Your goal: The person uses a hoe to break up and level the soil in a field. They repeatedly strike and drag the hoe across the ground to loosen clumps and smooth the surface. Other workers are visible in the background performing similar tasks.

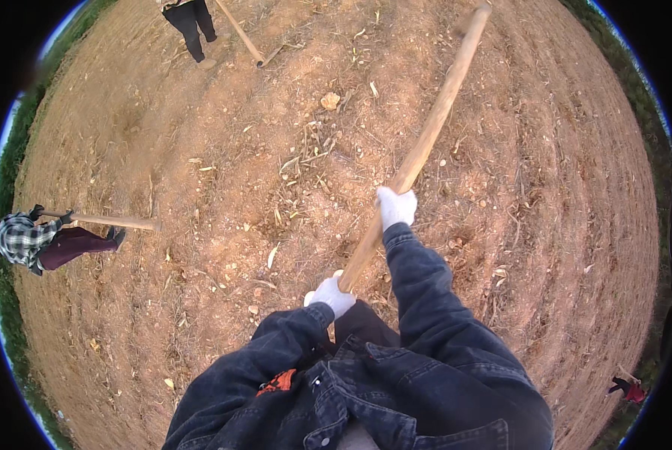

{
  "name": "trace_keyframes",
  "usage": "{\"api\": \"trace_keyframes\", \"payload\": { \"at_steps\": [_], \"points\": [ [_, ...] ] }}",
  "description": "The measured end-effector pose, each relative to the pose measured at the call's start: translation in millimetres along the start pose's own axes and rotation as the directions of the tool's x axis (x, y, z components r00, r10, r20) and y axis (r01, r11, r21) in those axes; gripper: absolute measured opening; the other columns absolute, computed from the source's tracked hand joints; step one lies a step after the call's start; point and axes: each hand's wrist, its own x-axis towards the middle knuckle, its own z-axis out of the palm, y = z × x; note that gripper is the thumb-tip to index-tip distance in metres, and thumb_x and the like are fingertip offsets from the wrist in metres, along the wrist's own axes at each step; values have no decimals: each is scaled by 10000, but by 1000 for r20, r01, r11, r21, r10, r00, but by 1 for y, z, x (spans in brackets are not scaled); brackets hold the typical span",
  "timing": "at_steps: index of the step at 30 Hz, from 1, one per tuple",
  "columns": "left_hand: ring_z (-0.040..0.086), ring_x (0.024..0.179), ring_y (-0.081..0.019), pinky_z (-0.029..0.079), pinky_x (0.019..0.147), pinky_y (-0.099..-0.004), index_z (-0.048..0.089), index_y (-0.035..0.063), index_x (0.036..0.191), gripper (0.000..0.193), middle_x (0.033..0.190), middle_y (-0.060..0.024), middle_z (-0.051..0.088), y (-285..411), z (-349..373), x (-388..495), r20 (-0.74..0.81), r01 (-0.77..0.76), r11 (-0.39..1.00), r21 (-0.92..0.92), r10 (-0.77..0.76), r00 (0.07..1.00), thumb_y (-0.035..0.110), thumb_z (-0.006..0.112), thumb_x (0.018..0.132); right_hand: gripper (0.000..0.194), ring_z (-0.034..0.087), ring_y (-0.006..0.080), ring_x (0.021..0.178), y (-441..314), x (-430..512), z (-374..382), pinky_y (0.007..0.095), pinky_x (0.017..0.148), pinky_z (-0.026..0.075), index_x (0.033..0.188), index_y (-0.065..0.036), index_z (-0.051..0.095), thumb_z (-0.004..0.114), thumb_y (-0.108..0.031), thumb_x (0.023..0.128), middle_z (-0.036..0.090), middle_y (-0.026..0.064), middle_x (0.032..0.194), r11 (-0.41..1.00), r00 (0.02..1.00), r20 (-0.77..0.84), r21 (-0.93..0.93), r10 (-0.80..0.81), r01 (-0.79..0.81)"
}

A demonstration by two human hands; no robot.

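Note:
A long wooden tool handle (434, 121) runs slantwise from my body up towards the upper right. My left hand (331, 297), in a white glove, is closed round its lower end near my legs. Further up the shaft, my right hand (397, 207), also white-gloved, grips it. The far end of the tool is blurred near the top edge, and its head cannot be made out clearly. Below the handle lies brown soil (313, 225) with dry stalks and small stones.
A person in a checked shirt (21, 239) holds a long-handled tool at the far left. Another person's dark trousers (187, 25) show at the top beside a hoe (243, 36). A distant person in red (634, 392) is at the lower right. A pale clod (330, 101) lies ahead.

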Motion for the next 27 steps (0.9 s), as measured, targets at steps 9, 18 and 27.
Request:
{"api": "trace_keyframes", "payload": {
  "at_steps": [9, 18, 27],
  "points": [
    [492, 441, -116, 353, 352, -264, 583, 8, 954, 247, 640, -46, 544, -9, 12, 4, 239, 383, 711, -590, -300, 924, 37, 690, 733, 504, 700, 353, 915, 96, -39, 42, 396, 795, 550, 956, 85, 686, 738, -303, 638, 702, 256, 928, 824, 820, 411, -552, 400, -125],
    [510, 424, -148, 362, 356, -281, 560, 5, 857, 212, 640, -64, 558, 57, -63, -13, 204, 260, 690, -676, -164, 965, 94, 726, 761, 279, 674, 270, 660, 35, -21, 76, 381, 595, 547, 831, 59, 630, 748, -147, 683, 658, 156, 736, 910, 762, 501, -276, 411, -309],
    [506, 453, -120, 347, 374, -257, 501, -13, 898, 278, 675, -73, 554, 58, -180, -14, 164, 202, 707, -678, -122, 979, 94, 720, 765, 346, 622, 280, 632, -45, -39, 135, 448, 559, 557, 1012, -45, 451, 702, 0, 777, 589, 125, 798, 708, 513, 700, 15, 496, -706]
  ]
}}
